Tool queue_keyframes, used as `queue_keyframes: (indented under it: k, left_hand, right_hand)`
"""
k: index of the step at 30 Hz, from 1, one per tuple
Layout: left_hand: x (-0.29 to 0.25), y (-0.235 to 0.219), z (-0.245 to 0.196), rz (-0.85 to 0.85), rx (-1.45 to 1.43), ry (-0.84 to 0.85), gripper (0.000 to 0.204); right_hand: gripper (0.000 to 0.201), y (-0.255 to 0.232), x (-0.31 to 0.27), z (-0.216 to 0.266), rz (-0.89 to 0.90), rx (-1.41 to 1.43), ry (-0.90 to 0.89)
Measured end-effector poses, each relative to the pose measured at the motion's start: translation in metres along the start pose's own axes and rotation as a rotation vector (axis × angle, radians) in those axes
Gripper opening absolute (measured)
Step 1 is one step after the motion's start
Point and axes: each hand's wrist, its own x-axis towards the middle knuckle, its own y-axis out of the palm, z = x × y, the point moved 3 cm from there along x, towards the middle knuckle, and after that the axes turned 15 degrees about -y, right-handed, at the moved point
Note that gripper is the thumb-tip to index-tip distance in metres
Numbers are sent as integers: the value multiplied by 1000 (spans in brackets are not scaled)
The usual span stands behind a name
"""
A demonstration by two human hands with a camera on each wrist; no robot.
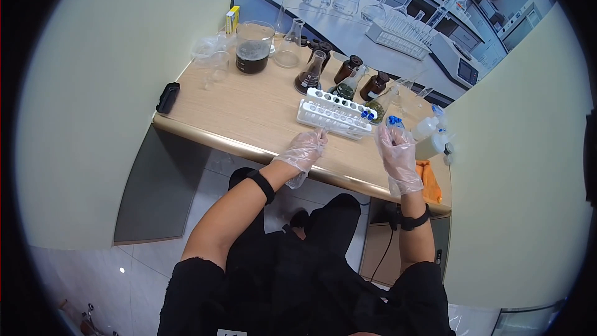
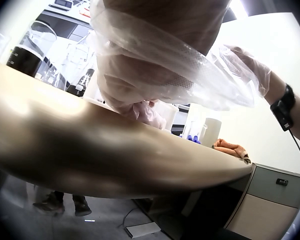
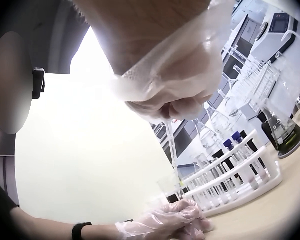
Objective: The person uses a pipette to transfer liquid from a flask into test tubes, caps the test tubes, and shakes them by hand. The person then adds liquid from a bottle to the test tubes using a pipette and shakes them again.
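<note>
The white test-tube rack point(image 1: 336, 114) is set on the worktop point(image 1: 249, 115), and test tubes are carried in it, two blue-capped ones at its right end. Both hands are covered by clear plastic gloves. The left hand point(image 1: 307, 149) is placed just in front of the rack, its fingers drawn together; whether anything is pinched cannot be told. The right hand point(image 1: 400, 157) is held up to the right of the rack, fingers bent inward; its grip is also hidden. Behind the rack, conical flasks of dark point(image 1: 309, 79), green point(image 1: 346, 89) and yellowish liquid point(image 1: 375, 111) are lined up. A beaker point(image 1: 253, 50) of dark liquid is seen farther left of the rack.
</note>
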Motion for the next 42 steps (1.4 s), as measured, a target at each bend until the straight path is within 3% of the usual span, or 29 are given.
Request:
queue_keyframes:
  k: [3,10,13,21,23,31,33,37,39,40,42]
  left_hand:
    - [-3,-2,-3,-14,-4,25,10]
    - [-1,0,0,-11,1,3,12]
    - [0,-1,-1,0,-9,-11,12]
    - [7,3,10,42,-41,-24,12]
    - [4,2,6,24,-106,48,28]
    - [-17,-11,-21,-13,97,21,18]
    - [-20,-12,-24,-3,128,-5,17]
    - [-4,-3,-3,-17,103,71,17]
    - [-7,-4,-6,-16,77,73,17]
    - [-11,-6,-12,-15,99,64,17]
    - [-11,-7,-14,-14,119,56,17]
  right_hand:
    - [42,-1,1,3,32,87,150]
    - [51,-6,3,8,87,14,85]
    - [52,-5,-1,2,109,6,209]
    - [43,1,-4,10,-5,217,259]
    - [42,1,-4,13,-14,225,256]
    - [38,3,-11,15,-29,280,245]
    - [35,2,-12,16,-26,356,386]
    - [30,6,-18,-4,-40,238,263]
    - [31,4,-20,-6,-72,-56,-127]
    - [31,4,-18,-5,-73,-57,-129]
    - [29,3,-16,-7,-39,24,47]
